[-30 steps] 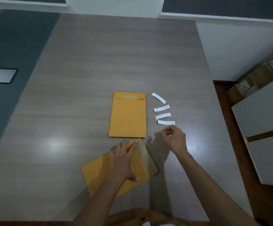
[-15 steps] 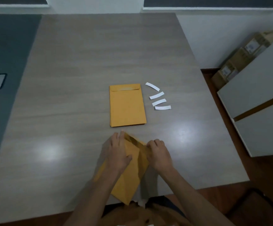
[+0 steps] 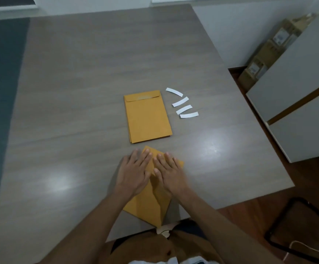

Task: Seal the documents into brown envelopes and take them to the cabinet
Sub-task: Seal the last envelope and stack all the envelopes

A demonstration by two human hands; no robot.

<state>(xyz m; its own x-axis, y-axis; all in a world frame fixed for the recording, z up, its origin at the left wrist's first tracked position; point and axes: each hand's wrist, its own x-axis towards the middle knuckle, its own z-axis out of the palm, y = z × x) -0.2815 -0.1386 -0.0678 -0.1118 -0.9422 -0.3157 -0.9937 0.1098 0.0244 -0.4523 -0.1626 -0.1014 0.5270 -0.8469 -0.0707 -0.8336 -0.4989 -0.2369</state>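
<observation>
A: Starting at the left, what is the left hand (image 3: pixel 134 173) doing?

B: It lies flat, fingers straight, pressing down on the near envelope (image 3: pixel 151 204). Nothing curled, so its grip is released, just pushing.

A: And that envelope?

B: It is brown-orange, lying tilted on the grey surface (image 3: pixel 78 92), its lower corner reaching over the near edge. What is inside it I cannot tell; no paper shows at its top end, which is hidden under the fingers.

A: The right hand (image 3: pixel 171 175)?

B: Just beside the left one, also flat on the same envelope, fingers straight, thumb touching the paper. Grip released as well.

A: Further back?

B: A neat stack of envelopes (image 3: pixel 147 116) lies apart from the near one, flap end away from the person, the top flap folded down. Its contents are hidden.

A: To the right of that?

B: Four white curved paper strips (image 3: pixel 182 103) lie in a row near the stack. Beyond the surface stand a pale cabinet (image 3: pixel 298 103) and cardboard boxes (image 3: pixel 269 48) against the wall.
</observation>
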